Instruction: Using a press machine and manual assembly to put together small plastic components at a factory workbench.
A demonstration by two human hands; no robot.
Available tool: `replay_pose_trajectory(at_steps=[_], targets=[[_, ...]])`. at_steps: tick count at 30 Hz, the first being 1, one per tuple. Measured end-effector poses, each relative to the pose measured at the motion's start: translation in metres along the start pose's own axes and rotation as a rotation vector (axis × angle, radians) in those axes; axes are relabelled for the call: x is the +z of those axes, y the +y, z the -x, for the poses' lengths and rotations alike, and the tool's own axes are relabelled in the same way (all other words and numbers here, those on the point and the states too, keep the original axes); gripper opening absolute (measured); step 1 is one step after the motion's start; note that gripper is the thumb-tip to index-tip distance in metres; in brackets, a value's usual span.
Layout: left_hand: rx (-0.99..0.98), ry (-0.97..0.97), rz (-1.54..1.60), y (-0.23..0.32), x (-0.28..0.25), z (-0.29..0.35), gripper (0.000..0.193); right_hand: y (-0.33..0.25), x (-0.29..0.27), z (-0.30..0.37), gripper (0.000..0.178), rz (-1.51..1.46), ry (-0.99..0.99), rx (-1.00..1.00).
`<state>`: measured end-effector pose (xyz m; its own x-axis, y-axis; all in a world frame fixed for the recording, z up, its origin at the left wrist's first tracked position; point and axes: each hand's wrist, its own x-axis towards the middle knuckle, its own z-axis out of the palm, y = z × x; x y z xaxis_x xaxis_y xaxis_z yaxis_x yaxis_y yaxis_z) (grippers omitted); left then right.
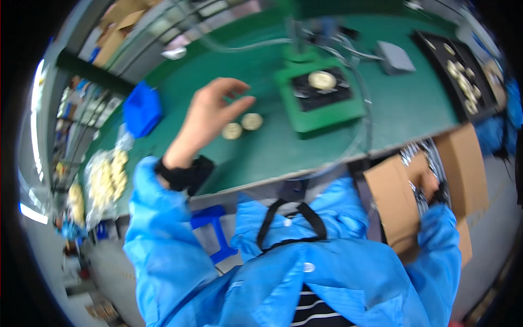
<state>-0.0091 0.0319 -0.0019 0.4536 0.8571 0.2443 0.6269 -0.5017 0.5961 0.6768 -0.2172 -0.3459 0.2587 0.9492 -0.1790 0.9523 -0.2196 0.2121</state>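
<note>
My left hand (210,109) hovers over the green tabletop, its thumb and fingers apart and nothing between them. Just beside it lie two round cream-coloured discs, a nearer one (232,131) and a farther one (252,121). To the right, another cream disc (322,80) rests on the black pad of a green bench fixture (311,123). My right hand (429,184) reaches down into an open cardboard box (393,191) holding shiny silver and dark packaging. Its fingers are blurred and partly hidden, so what they grip, if anything, does not show.
A black tray (442,76) with several cream pieces sits at the far right. Near it is a grey box-shaped device (394,58) with a cable. Leftward are a blue bin (141,110) and a clear bag of cream pieces (103,182). A blue stool (216,231) stands below the table edge.
</note>
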Motion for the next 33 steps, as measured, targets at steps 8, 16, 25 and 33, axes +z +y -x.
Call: replay_pose_trajectory(at_steps=[8, 16, 25, 33], targets=[[-0.019, -0.150, -0.092, -0.012, 0.017, 0.030, 0.028, -0.100, -0.184, 0.014, 0.034, -1.328, 0.289, 0.318], [-0.001, -0.148, -0.062, -0.010, 0.015, 0.020, 0.025, -0.285, -0.397, 0.011, 0.031, -2.182, -0.076, -0.100], [-0.023, -0.098, -0.016, 0.001, 0.009, 0.029, 0.026, -0.371, -0.454, -0.031, 0.026, -2.362, -0.216, -0.180], [-0.006, -0.104, -0.009, 0.001, 0.009, 0.029, 0.026, -0.389, -0.486, -0.024, 0.028, -2.251, -0.230, -0.072]])
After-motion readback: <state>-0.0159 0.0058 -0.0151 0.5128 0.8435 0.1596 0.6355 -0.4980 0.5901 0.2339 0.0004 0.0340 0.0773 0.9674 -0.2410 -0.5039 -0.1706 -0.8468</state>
